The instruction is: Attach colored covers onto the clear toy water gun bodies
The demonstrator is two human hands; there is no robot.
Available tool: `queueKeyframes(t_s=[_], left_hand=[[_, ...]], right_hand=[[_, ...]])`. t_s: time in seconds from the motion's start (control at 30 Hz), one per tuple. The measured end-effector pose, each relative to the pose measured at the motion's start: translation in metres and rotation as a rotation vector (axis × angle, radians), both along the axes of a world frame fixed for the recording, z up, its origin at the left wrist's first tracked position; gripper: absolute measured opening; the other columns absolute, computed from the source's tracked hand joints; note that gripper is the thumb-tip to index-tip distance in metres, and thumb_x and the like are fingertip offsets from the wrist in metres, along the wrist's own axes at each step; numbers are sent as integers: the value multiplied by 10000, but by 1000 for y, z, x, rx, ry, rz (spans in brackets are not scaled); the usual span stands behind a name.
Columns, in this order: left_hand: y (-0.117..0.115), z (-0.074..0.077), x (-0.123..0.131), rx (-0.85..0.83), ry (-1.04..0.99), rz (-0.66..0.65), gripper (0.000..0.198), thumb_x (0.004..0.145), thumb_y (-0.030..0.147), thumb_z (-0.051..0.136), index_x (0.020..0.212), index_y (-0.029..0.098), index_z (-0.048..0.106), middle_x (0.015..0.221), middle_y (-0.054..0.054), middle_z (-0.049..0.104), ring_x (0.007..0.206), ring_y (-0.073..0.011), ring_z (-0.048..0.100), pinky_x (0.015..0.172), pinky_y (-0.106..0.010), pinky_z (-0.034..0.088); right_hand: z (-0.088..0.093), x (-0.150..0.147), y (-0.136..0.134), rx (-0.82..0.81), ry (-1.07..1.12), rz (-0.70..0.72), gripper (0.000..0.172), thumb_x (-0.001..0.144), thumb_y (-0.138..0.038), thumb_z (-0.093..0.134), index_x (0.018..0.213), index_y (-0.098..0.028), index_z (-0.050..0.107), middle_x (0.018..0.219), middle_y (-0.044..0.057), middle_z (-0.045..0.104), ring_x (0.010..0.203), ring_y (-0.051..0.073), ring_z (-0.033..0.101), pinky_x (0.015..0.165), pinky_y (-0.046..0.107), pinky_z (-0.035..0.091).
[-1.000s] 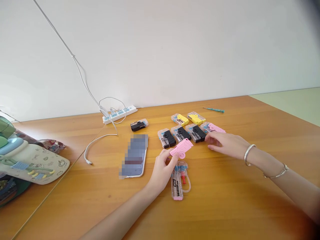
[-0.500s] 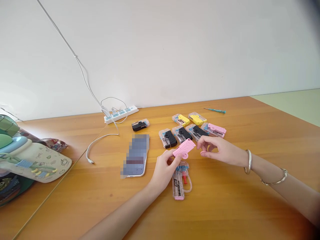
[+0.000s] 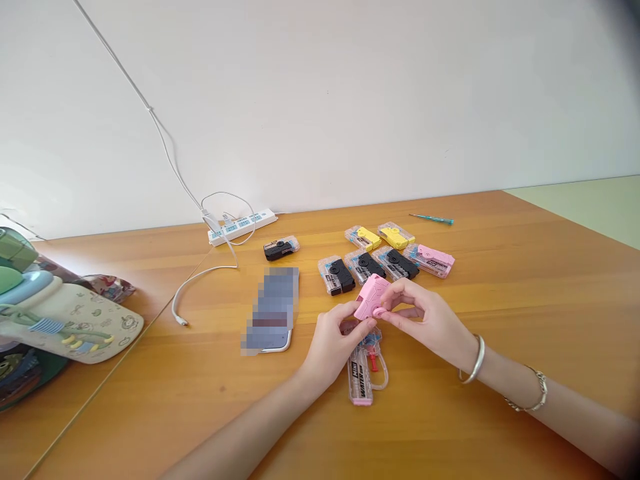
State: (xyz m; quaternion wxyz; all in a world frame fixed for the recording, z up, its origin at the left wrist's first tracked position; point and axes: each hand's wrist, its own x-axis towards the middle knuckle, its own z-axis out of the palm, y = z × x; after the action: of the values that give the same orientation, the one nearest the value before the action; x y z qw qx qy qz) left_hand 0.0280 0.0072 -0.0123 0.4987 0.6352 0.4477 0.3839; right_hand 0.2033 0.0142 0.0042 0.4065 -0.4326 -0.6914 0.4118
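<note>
My left hand [image 3: 333, 340] grips a pink plastic casing [image 3: 371, 297] between thumb and fingers, raised above the table. My right hand [image 3: 417, 310] is closed in a pinch on a small round pink piece [image 3: 380, 311], held against the casing's lower right corner. Whether that piece is seated in the casing, I cannot tell. Just below, a clear mini water gun body [image 3: 360, 377] with a red trigger and a looped tube lies on the table, its top partly behind my left hand. Beyond my hands are water guns with black casings [image 3: 342, 275], yellow casings [image 3: 397, 235] and a pink casing [image 3: 435, 260].
A phone [image 3: 275, 307] lies left of my hands, with a black water gun [image 3: 281, 249] behind it. Farther back are a power strip [image 3: 243, 228] and a white cable [image 3: 200, 275]. A teal screwdriver [image 3: 435, 219] is at the back right; a patterned bottle [image 3: 95, 323] lies at the left.
My right hand has moved left to the casing, bringing the small pink piece against it. My left hand has turned the casing more upright. The clear body has shifted slightly right.
</note>
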Motion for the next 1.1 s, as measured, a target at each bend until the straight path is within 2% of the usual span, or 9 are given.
queueKeyframes(t_s=[0.17,0.3,0.5,0.63,0.73,0.9,1.1], left_hand=[[-1,-1,0,40,39,29,217,807,324,569,899,147,656,849,-52,661,775,-183,632,672,-247,510],[1,-2,0,83,88,52,236,810,363,561,880,161,660,816,-42,667,743,-178,626,643,-242,497],[0,0,0,177,218,104,221,817,350,537,779,162,648,718,-23,634,677,-160,584,588,-229,463],[-2,2,0,198,212,97,252,838,382,517,809,180,664,772,-26,667,722,-166,586,631,-234,466],[-1,0,-1,192,197,99,255,839,394,522,813,191,674,800,-21,688,740,-169,593,644,-233,464],[0,1,-1,201,245,116,245,827,396,540,779,191,665,767,-15,679,725,-167,580,620,-234,445],[-2,8,-2,282,330,129,175,811,290,561,688,198,644,728,-7,673,754,-175,557,667,-251,425]], right_hand=[[-2,-4,-5,125,-52,-46,67,808,-275,575,809,-226,529,804,-4,593,747,134,600,657,275,563],[-6,-8,-8,173,-111,-104,88,792,-251,570,773,-222,490,739,-16,556,684,130,566,614,274,533],[-11,-10,-8,100,-87,-180,242,773,-327,598,701,-230,388,660,-32,496,632,132,527,567,266,480],[-9,-12,-7,-34,-5,-90,176,805,-383,559,812,-222,488,768,12,583,722,163,580,569,264,486],[-9,-11,-6,-95,25,-44,190,815,-398,548,849,-211,539,814,31,622,769,180,607,605,278,500],[-13,-9,-6,-73,25,-79,231,796,-430,574,745,-208,540,790,33,639,757,192,618,607,300,493],[-14,-8,-6,-43,-61,-104,232,785,-426,582,707,-209,559,741,21,662,682,176,597,606,305,462]])
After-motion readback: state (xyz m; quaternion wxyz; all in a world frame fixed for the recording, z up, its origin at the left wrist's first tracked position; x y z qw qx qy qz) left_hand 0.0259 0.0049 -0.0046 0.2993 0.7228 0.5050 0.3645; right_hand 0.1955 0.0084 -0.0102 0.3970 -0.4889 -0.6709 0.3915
